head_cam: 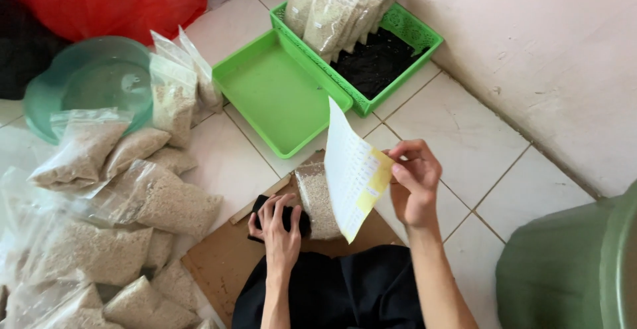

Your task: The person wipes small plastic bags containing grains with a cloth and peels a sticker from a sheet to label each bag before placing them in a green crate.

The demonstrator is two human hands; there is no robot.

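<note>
My right hand pinches the edge of a white and yellow sheet of labels, held upright above the floor. My left hand presses down on a black object at the end of a clear bag of pale grain. That bag lies on a brown cardboard piece in front of my knees.
Several filled grain bags are piled on the left. A teal plastic bowl sits behind them. An empty green tray and a green basket with more bags stand ahead. A green bin is at right, by the wall.
</note>
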